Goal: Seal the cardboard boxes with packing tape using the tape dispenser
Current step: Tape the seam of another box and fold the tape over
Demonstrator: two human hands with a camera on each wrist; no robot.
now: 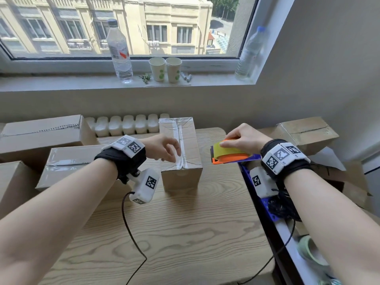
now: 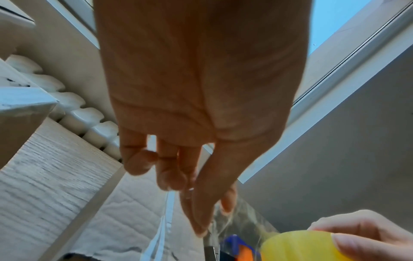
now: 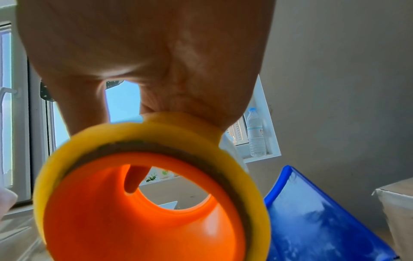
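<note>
A tall cardboard box (image 1: pixel 186 140) stands on the wooden table (image 1: pixel 185 233), with clear tape along its top seam. My left hand (image 1: pixel 172 154) hovers over the box's near left top. In the left wrist view its thumb and forefinger (image 2: pixel 201 211) pinch the free end of a clear tape strip (image 2: pixel 243 219) that runs to the roll. My right hand (image 1: pixel 229 142) grips the tape dispenser (image 1: pixel 230 156) just right of the box, level with its top. The dispenser has a yellow tape roll (image 3: pixel 156 134), an orange hub (image 3: pixel 138 220) and a blue body (image 3: pixel 312 220).
Taped boxes lie at the left (image 1: pixel 41 132) (image 1: pixel 67 161), and another box at the right (image 1: pixel 306 132). A white radiator (image 1: pixel 127 125) stands behind the table. Bottles (image 1: pixel 120 50) and paper cups (image 1: pixel 165 68) sit on the sill. A blue rack (image 1: pixel 265 204) borders the table's right edge.
</note>
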